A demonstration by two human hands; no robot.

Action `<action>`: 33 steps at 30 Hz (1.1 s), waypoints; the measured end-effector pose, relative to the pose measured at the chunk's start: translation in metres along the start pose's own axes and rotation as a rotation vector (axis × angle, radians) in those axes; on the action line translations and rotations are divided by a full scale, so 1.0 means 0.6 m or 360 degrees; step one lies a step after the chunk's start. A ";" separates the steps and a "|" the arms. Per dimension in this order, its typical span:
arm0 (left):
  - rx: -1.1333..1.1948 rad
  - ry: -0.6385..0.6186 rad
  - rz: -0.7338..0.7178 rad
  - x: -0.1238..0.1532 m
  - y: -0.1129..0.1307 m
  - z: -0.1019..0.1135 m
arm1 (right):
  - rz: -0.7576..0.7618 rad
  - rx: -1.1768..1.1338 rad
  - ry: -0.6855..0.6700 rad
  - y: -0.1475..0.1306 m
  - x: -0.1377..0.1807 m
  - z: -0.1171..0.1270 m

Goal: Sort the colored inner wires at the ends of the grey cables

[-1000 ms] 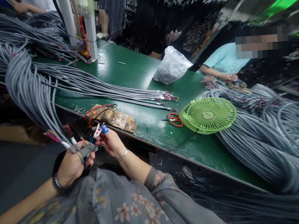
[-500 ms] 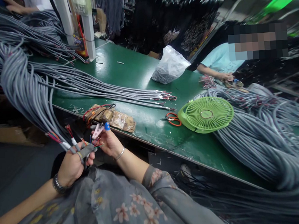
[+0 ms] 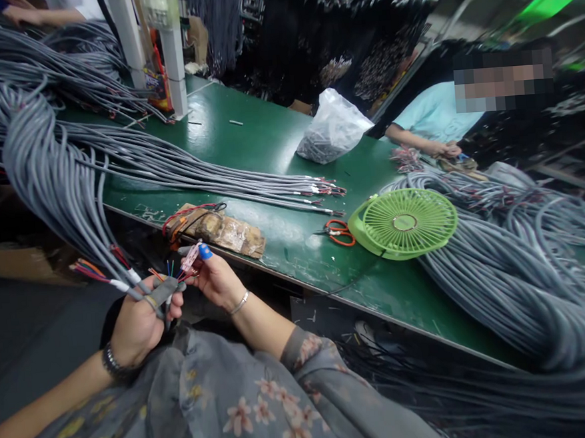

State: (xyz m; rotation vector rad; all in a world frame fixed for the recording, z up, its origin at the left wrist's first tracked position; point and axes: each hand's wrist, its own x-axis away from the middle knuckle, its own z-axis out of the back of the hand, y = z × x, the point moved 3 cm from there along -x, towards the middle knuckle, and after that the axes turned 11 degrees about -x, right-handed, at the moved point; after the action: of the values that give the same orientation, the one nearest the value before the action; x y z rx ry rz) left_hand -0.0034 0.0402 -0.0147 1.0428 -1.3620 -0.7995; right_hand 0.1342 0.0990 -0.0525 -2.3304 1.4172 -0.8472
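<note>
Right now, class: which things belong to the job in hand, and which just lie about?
In use:
gray cables in the left hand
their coloured wire ends
pinkish piece in the right hand

Apparently lying about:
green fan
orange-handled scissors
plastic bag

Cables [image 3: 43, 166] are showing grey; wire ends [image 3: 93, 268] are showing red, orange, blue. Small piece [image 3: 190, 259] in right hand [image 3: 219, 281] is showing pale pink; finger cap [image 3: 205, 251] is showing bright blue. Blouse [image 3: 234, 390] is displaying pink and yellow flowers on grey. Tabletop [image 3: 262, 141] is gleaming dark green; fan [image 3: 404, 222] is showing lime green; scissors handles [image 3: 341, 232] are showing orange.
</note>
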 end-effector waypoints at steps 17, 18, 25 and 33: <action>-0.0107 -0.0055 -0.0042 0.004 -0.017 0.007 | -0.0115 0.0088 -0.0005 -0.003 -0.007 0.015; -0.0115 -0.0052 -0.0060 0.005 -0.017 0.009 | -0.0166 0.0121 -0.0031 -0.005 -0.004 0.017; -0.0176 -0.0017 -0.0123 0.008 -0.020 0.014 | -0.0181 0.0590 -0.0214 -0.004 0.031 0.015; -0.0388 -0.0266 -0.0083 0.010 -0.018 0.008 | 0.0124 0.0700 -0.0217 0.000 0.047 -0.001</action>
State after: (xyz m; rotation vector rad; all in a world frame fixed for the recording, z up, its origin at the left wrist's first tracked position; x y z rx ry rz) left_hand -0.0063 0.0301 -0.0228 0.8377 -1.3416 -1.0821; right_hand 0.1438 0.0743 -0.0426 -1.9487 1.1228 -0.8582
